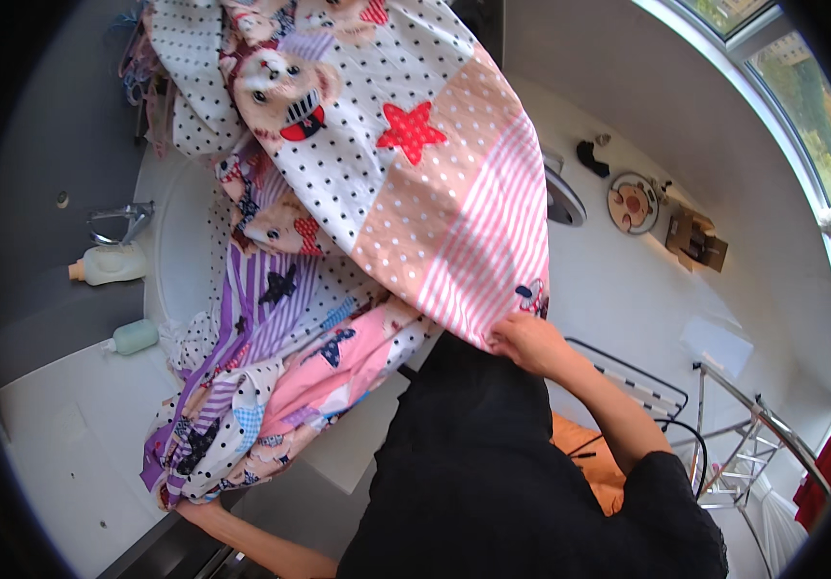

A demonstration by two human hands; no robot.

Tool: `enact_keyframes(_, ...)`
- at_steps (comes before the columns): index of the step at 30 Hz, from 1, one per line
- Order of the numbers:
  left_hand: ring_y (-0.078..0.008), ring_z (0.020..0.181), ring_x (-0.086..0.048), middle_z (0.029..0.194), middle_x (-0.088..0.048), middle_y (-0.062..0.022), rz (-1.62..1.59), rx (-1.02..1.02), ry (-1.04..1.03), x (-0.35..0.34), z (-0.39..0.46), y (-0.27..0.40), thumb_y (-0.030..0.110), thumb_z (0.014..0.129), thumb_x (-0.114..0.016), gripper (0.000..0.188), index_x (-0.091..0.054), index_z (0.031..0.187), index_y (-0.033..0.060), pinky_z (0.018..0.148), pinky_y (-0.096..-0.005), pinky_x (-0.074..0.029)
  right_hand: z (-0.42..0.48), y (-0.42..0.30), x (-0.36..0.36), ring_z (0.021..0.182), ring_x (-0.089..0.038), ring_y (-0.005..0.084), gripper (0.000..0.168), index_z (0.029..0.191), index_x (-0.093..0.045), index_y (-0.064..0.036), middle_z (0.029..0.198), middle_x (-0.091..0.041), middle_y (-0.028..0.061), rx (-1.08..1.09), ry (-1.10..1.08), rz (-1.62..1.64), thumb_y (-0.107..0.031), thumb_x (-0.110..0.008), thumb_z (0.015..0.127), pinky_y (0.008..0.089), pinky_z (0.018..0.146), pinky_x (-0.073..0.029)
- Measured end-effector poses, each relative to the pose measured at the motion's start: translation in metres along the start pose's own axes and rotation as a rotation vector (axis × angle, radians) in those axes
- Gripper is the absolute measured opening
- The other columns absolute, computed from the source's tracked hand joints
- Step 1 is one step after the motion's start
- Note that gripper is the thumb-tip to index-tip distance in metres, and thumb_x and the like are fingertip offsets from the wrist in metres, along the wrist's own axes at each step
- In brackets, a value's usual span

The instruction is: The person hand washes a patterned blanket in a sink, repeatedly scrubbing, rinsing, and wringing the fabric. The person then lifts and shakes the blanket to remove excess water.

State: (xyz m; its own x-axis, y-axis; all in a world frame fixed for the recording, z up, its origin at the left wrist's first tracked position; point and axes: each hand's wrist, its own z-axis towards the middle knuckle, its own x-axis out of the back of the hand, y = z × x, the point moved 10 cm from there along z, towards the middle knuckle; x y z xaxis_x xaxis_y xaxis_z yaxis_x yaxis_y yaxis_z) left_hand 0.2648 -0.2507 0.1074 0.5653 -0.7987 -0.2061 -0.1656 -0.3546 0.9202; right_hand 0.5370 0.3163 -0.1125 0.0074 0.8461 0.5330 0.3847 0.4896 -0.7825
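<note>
A large patterned cloth, printed with bears, stars, dots and stripes, spreads from the top of the view down in front of me. The fingers of my right hand pinch its lower corner, where pink and white stripes run. My left hand is mostly hidden beneath a bunched end of the cloth at the lower left, and its grip on the fabric is covered. Folds of the cloth lie over a white washbasin.
At the left are a chrome faucet, a cream bottle and a green pump bottle by the basin. A metal drying rack, an orange item, a cardboard box and a round bear-faced object are at the right.
</note>
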Motion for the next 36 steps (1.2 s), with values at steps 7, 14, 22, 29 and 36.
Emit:
enact_keyframes(7, -0.0284, 0.117, -0.044, 0.128, -0.046, -0.0112, -0.124, -0.011, -0.065, -0.027, -0.027, -0.011, 0.043, 0.086, -0.041, 0.053, -0.044, 0.125, 0.0069, 0.099, -0.0468, -0.034, 0.003, 0.014, 0.004, 0.084, -0.058, 0.0331, 0.025, 0.088, -0.055, -0.004, 0.086, -0.059, 0.0155, -0.083, -0.143, -0.010, -0.025, -0.062, 0.076, 0.0413, 0.071, -0.046)
enact_keyframes(14, -0.0263, 0.112, -0.048, 0.121, -0.052, -0.0102, -0.228, 0.075, -0.143, -0.037, -0.027, -0.026, 0.044, 0.084, -0.045, 0.052, -0.048, 0.121, 0.0082, 0.096, -0.0443, -0.038, 0.003, 0.027, 0.050, 0.078, -0.060, 0.0308, 0.020, 0.086, -0.062, -0.004, 0.080, -0.063, 0.0143, -0.211, -0.118, -0.118, -0.018, -0.060, 0.072, 0.0377, 0.069, -0.047)
enact_keyframes(22, -0.0252, 0.108, -0.050, 0.114, -0.055, -0.0079, -0.289, 0.076, -0.004, -0.037, -0.040, -0.035, 0.044, 0.086, -0.042, 0.047, -0.051, 0.116, 0.0097, 0.092, -0.0451, -0.040, -0.083, 0.062, 0.317, 0.054, -0.044, 0.0088, 0.012, 0.077, -0.056, 0.003, 0.056, -0.049, 0.0022, -0.337, 1.212, 0.033, -0.006, -0.048, 0.079, 0.0259, 0.050, -0.038)
enact_keyframes(29, -0.0245, 0.106, -0.051, 0.112, -0.056, -0.0073, -0.313, 0.073, 0.010, -0.026, -0.033, -0.037, 0.043, 0.086, -0.042, 0.046, -0.051, 0.115, 0.0096, 0.091, -0.0442, -0.041, -0.013, 0.127, 0.254, 0.075, -0.061, 0.0346, 0.019, 0.083, -0.064, -0.002, 0.078, -0.061, 0.0213, -0.587, 0.391, -0.327, -0.014, -0.056, 0.070, 0.0406, 0.070, -0.047)
enact_keyframes(36, -0.0238, 0.103, -0.052, 0.109, -0.056, -0.0067, -0.275, 0.034, 0.018, -0.028, -0.027, -0.032, 0.043, 0.086, -0.043, 0.044, -0.052, 0.114, 0.0096, 0.089, -0.0433, -0.042, 0.055, 0.078, 0.216, 0.055, -0.061, 0.0184, 0.020, 0.088, -0.061, 0.004, 0.060, -0.061, 0.0117, -0.425, 0.078, -0.059, -0.010, -0.062, 0.073, 0.0305, 0.058, -0.048)
